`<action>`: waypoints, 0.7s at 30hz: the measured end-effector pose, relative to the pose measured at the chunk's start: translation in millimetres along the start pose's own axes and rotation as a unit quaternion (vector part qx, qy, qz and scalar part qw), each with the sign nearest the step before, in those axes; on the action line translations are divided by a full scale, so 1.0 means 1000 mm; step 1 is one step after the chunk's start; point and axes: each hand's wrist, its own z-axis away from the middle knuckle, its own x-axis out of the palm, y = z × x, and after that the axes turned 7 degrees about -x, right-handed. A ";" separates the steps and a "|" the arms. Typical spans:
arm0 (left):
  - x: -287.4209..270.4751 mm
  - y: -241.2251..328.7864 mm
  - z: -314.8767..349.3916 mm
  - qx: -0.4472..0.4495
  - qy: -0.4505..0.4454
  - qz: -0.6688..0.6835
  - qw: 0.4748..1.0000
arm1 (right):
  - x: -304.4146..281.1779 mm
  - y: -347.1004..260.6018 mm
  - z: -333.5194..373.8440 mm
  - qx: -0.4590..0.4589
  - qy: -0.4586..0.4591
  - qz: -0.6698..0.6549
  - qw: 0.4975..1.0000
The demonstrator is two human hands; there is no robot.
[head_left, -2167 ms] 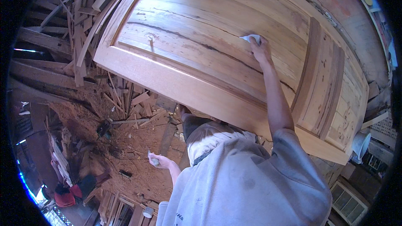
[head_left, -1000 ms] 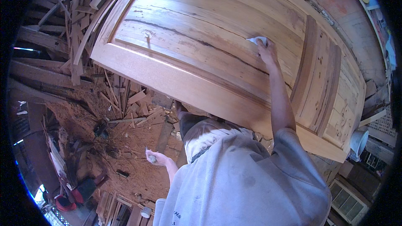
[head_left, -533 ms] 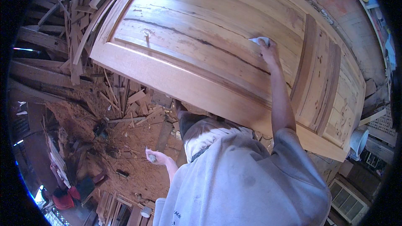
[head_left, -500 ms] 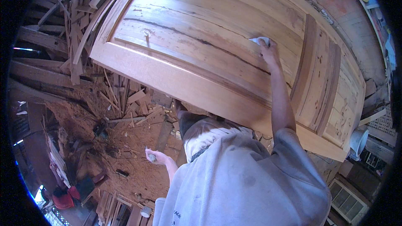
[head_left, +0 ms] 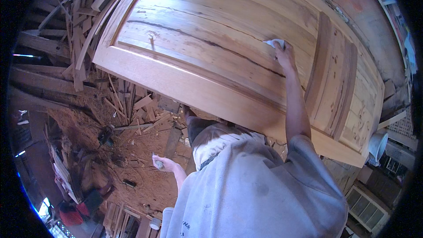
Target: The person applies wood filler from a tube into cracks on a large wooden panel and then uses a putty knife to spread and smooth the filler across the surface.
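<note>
A large pale wooden door panel with a raised frame and dark cracks along its grain lies in front of me. My right hand reaches out over it, fingers closed on a small white piece that touches the wood at the end of a long thin crack. Whether this is a scraper or a folded cloth I cannot make out. Low on the left, away from the door, my left hand is closed around a small greyish lump, with something thin sticking up beside it.
Scrap boards are heaped beyond the door's left end. Sawdust and offcuts cover the floor. A white bucket stands by the door's right end, near a slatted wooden frame. A small upright peg rests on the panel.
My right hand stays at nearly the same spot on the panel, still holding the white piece. My left hand keeps its grip on the lump. The view has shifted very slightly.
</note>
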 end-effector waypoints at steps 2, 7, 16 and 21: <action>0.000 0.000 0.000 -0.014 0.000 0.004 1.000 | -0.002 -0.004 0.003 -0.004 0.003 0.005 1.000; 0.001 -0.010 -0.008 -0.007 -0.001 0.017 1.000 | -0.004 -0.005 0.007 -0.010 0.007 -0.037 0.999; 0.005 -0.007 -0.005 -0.012 -0.012 0.036 0.999 | -0.009 0.031 -0.003 -0.023 0.014 -0.040 0.999; 0.003 -0.009 -0.010 -0.002 -0.005 0.043 0.999 | -0.010 0.022 0.003 -0.011 0.008 -0.047 0.999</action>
